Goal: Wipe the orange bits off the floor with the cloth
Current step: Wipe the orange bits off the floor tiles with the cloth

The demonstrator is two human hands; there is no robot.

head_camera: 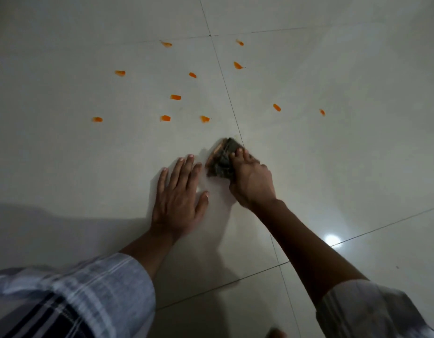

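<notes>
Twelve or so small orange bits lie scattered over the pale glossy tiled floor, all on the far side of both hands. Nearest of them is the bit just beyond the folded dark cloth, which the right hand grips and presses to the tile. That hand is the closer one, so I judge a forward push fits. Beside it, the left hand rests flat, fingers spread, holding nothing.
</notes>
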